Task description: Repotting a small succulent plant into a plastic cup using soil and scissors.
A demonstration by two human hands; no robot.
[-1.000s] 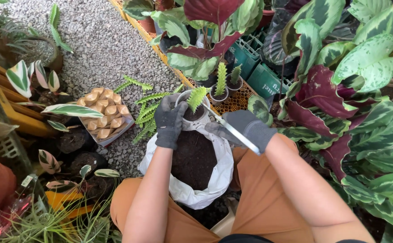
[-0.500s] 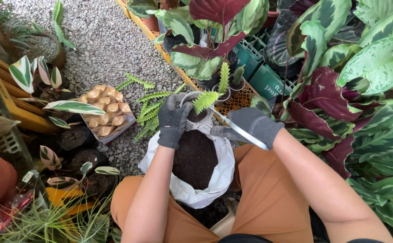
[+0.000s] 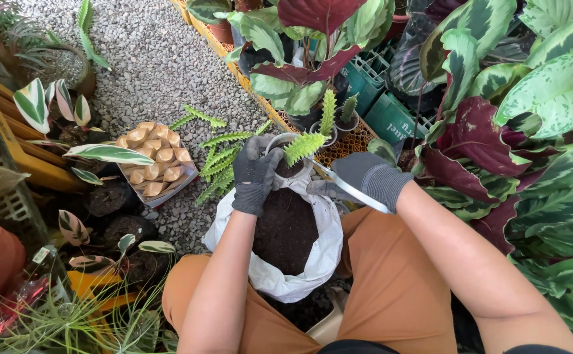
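Green cuttings, egg carton beside pot

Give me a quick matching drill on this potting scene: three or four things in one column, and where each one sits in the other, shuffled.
Things:
1. left hand
2. right hand
3. white bag of soil
4. tray of tan pieces

Places:
a. on the gravel, beside loose green cuttings
b. between the person's knees
c. gripping the rim of the small pot
d. holding a thin metal tool

Pairs: 1-c, 2-d, 3-b, 4-a
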